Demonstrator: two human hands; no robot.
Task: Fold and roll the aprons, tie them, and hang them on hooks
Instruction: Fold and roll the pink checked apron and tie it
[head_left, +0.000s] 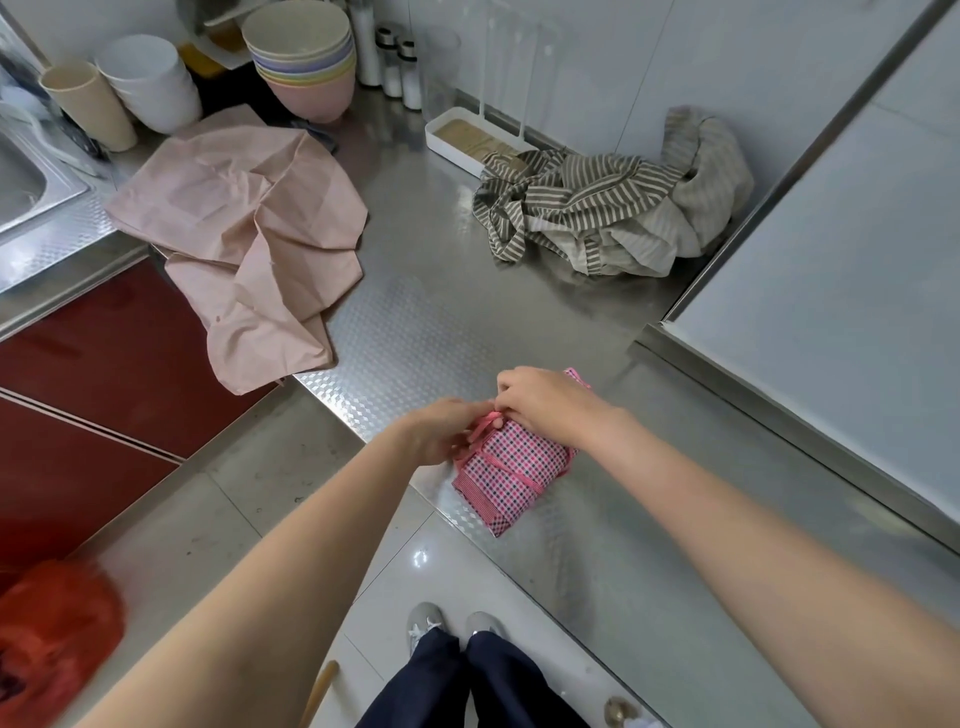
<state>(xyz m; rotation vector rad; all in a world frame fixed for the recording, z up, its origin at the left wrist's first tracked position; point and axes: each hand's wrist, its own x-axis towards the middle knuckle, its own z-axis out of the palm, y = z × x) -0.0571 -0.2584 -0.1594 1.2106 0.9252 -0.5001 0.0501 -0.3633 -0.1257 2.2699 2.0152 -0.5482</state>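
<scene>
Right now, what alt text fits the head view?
Both hands, left and right, pinch a pink strap on a rolled pink checked apron at the steel counter edge. A crumpled pale pink apron and striped beige apron lie beyond.

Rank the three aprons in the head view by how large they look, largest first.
1. pink apron, spread loosely.
2. striped apron, crumpled; a close second.
3. checked apron, rolled up, plainly smallest despite being nearest the camera.

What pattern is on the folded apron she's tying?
A pink, white and dark checked pattern on the rolled apron, seen in the head view.
</scene>
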